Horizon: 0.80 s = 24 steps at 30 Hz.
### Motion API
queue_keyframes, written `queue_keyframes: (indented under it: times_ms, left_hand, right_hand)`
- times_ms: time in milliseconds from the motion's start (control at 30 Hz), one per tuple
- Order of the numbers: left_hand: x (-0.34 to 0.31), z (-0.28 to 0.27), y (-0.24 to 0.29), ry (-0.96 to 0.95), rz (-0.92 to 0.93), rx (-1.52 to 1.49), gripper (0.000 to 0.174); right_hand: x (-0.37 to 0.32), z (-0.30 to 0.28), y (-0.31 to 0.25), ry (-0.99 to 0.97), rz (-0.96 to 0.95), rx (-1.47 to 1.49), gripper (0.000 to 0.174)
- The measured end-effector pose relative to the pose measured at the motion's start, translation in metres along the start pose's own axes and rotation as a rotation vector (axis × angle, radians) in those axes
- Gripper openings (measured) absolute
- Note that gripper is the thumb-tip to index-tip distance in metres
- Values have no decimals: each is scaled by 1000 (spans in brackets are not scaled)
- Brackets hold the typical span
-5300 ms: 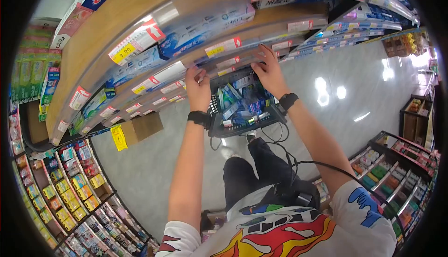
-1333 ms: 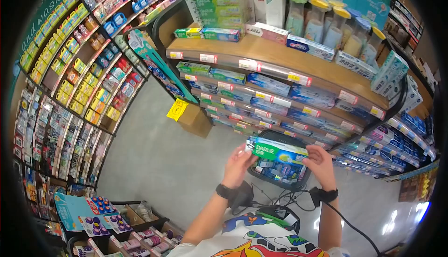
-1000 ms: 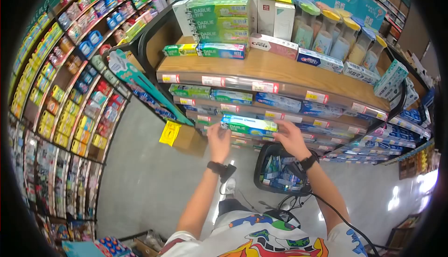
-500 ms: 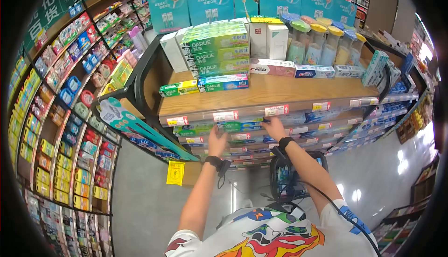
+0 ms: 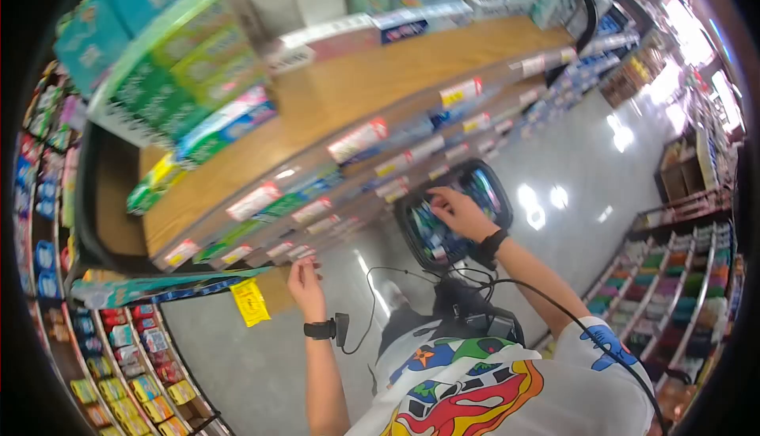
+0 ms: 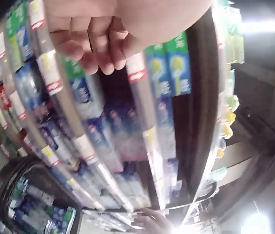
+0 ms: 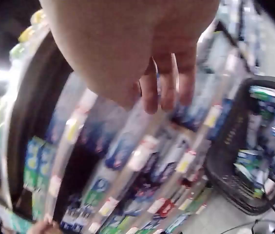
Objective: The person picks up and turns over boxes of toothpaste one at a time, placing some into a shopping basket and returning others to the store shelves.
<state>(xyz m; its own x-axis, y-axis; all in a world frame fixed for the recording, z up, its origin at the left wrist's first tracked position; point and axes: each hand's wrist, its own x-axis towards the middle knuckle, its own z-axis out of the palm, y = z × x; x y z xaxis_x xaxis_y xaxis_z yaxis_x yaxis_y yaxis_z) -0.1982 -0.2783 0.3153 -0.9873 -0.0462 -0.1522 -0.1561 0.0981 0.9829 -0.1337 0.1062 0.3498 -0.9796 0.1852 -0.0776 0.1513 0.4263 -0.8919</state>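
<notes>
My left hand (image 5: 306, 287) hangs before the lower shelves, its fingers loosely curled with nothing in them; the left wrist view shows the same hand (image 6: 98, 36) in front of shelved toothpaste boxes (image 6: 179, 68). My right hand (image 5: 463, 214) overlaps the black basket in the head view, fingers bent and holding nothing. In the right wrist view that hand (image 7: 152, 58) is in front of the shelf fronts, beside the basket (image 7: 232, 180). Several toothpaste boxes (image 7: 274, 122) lie jumbled inside the basket. Green and blue toothpaste boxes (image 5: 297, 197) fill the shelf under the top board.
The wooden top shelf (image 5: 356, 87) carries stacked green toothpaste boxes (image 5: 182, 72) and more cartons. A yellow sign (image 5: 250, 301) sits on a cardboard box by the shelf's left end. Cables (image 5: 546, 281) run from the right wrist across the body. Other racks (image 5: 673, 293) flank the aisle.
The green toothpaste box held in both hands went onto the shelf below the top board, and both hands let go. The right hand then moved right toward the basket; the left drew back.
</notes>
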Motion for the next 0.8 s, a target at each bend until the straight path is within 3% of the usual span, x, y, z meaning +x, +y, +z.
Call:
queue_keyframes:
  times_ms: [167,267,333,433,500,567,700,800]
  left_hand:
    - [-37,79,-81,-244,-239,135,30]
    - [-50,145,-131,-424,-341,239,29]
    - [-58,192,-165,-560,-398,310,29]
    - [-73,275,-220,-547,-586,252,29]
    - [-86,326,-270,-552,-589,209,22]
    - [-93,375,-312,-536,-619,164,20]
    - [-119,445,-383,-545,-653,134,19]
    - [-130,486,-397,-547,-700,50,19]
  right_hand:
    - [-94,-91,201,220,454,-125,33]
    - [-134,-129,286,203,678,-244,34]
    - [-140,-136,316,200,712,-309,32]
    - [-139,-135,393,154,738,-378,34]
    - [-132,-132,450,88,747,-387,38]
    - [-86,-106,494,24,774,-540,42]
    - [-19,-89,523,46,780,-659,47]
    - [8,-87,569,69,722,-760,48]
